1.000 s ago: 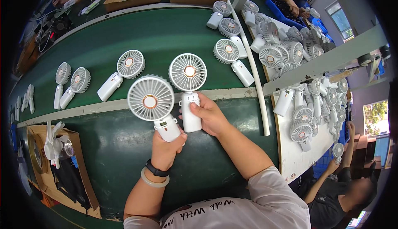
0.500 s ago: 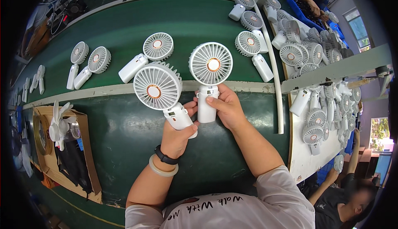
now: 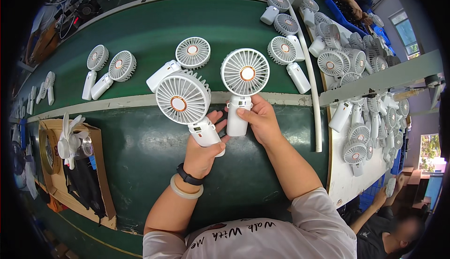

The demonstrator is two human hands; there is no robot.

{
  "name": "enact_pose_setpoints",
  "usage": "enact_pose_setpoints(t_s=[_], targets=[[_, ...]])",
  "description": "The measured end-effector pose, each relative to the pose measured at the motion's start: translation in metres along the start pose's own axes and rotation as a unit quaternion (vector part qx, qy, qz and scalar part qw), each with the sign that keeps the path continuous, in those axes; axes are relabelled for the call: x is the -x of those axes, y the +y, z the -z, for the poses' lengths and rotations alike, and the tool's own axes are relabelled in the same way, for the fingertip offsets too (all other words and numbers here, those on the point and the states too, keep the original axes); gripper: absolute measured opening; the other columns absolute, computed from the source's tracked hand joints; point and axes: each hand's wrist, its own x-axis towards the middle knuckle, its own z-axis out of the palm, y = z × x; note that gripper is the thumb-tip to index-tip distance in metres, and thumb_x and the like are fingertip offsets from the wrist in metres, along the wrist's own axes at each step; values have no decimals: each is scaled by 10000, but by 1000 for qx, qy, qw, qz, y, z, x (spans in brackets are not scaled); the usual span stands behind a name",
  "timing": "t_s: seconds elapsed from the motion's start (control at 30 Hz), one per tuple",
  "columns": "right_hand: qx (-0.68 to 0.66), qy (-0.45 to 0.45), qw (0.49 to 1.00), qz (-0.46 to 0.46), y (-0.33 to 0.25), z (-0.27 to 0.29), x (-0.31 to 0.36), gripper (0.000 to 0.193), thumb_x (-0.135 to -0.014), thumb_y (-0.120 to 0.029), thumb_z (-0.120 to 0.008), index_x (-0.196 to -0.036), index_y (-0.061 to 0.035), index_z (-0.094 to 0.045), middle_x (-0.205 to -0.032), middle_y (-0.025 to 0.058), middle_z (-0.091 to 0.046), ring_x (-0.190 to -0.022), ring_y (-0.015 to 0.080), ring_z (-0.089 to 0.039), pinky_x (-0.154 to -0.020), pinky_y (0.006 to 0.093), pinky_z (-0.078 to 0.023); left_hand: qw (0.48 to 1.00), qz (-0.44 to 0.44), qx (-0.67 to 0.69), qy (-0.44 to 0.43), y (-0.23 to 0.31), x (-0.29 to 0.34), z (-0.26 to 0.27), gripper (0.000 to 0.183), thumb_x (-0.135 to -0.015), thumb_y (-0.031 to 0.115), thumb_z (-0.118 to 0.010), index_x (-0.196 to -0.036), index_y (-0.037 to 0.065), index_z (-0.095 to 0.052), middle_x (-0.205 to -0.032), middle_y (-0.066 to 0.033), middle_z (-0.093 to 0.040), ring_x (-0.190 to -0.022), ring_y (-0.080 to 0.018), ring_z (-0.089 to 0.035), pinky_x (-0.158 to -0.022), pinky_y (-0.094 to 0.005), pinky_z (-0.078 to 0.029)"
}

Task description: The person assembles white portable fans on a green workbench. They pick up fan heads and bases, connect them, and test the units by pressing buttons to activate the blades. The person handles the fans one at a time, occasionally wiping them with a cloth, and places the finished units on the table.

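A white handheld fan (image 3: 182,102) with an orange-ringed hub sits in my left hand (image 3: 199,155), its handle tilted and its small display lit. My right hand (image 3: 263,121) is closed round the handle of a second handheld fan (image 3: 245,73), held upright with the thumb below its display. The two fans are side by side above the green work surface, grilles facing up. The left hand's fingertips reach toward the second handle; whether they touch it I cannot tell. Just beyond them, another handheld fan (image 3: 192,53) lies on the green belt (image 3: 145,25).
More fans lie along the belt, some against a white tube (image 3: 315,95) on the right. Many fans are heaped on a white table (image 3: 344,179) beyond it. An open cardboard box (image 3: 105,174) stands at left. Two other people work at the right.
The fans on the left and middle of the belt have shifted right. Both held fans have moved slightly right, and my left fingers look more spread. At lower right, another person's fan has turned.
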Motion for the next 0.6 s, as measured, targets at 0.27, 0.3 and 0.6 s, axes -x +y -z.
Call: enact_pose_setpoints(t_s=[0.27,0.3,0.6], targets=[[275,-117,944,138,2,-4,3,597,-714,-82,-707,-1249,-16,-449,-1163,107,-526,-1064,208,-521,-925,335,-405,998,-28,15,-57,-1,-1,6,858,-651,79,-670,-1383,88,-222,-1277,-155,-423,-1173,-302,-454,-938,-467,-436],[297,-154,928,165,-1,-7,4,614,-702,-79,-710,-1255,-17,-451,-1171,111,-519,-1080,220,-510,-940,342,-392,996,-19,38,-79,-1,0,7,858,-648,100,-671,-1381,95,-225,-1249,-153,-444,-1140,-296,-479,-915,-460,-454],[229,-226,927,193,6,-2,1,544,-733,-186,-728,-1221,-38,-536,-1161,113,-512,-1090,236,-492,-944,345,-381,968,37,176,-172,1,4,15,911,-631,113,-673,-1405,143,-193,-1173,-154,-486,-1074,-290,-526,-842,-465,-506]])
